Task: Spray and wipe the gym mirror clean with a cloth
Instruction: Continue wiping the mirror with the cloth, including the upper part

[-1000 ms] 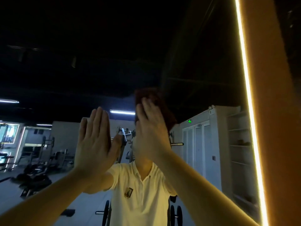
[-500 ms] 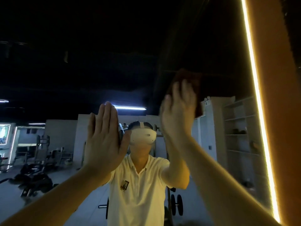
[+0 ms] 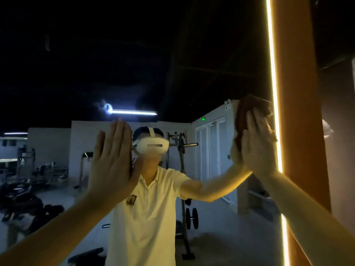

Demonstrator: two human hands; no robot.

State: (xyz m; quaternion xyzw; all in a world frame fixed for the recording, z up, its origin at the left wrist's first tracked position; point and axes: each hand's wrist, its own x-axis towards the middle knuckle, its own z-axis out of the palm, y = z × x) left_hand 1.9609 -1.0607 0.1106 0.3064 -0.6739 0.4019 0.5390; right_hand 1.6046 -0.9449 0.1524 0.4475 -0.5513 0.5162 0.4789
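The right hand point(image 3: 258, 148) lies flat with its fingers point(image 3: 251, 121) straight and together, pressing a crumpled dark reddish-brown cloth point(image 3: 249, 106) against the large wall-mounted gym mirror point(image 3: 134, 64). Nothing is curled round the cloth; it is pinned between the palm and the glass, and its upper part bunches out above the fingertips. The cloth sits at the mirror's right edge, just beside the bright vertical yellow light strip point(image 3: 273, 83) that runs down that edge. Beyond the strip stands a tall orange-brown panel point(image 3: 295, 93).

The left hand point(image 3: 111, 162) is raised well apart to the left, at about the same height. It is also spread flat, with straight fingers point(image 3: 119, 135) pointing up and the palm toward the glass, and it holds nothing. Whether it touches the mirror cannot be told for certain.

Between the two hands the glass shows the person's reflection: a pale short-sleeved polo shirt point(image 3: 146, 217) and a white head-worn headset point(image 3: 153, 146), with the reflected arm meeting the right hand at the cloth. Behind the reflection are a white tube lamp point(image 3: 132, 112) on a dark ceiling, a barbell rack point(image 3: 182, 150), white double doors point(image 3: 211, 150) under a small green sign point(image 3: 203, 118), and dim exercise machines point(image 3: 28, 169) at the left.
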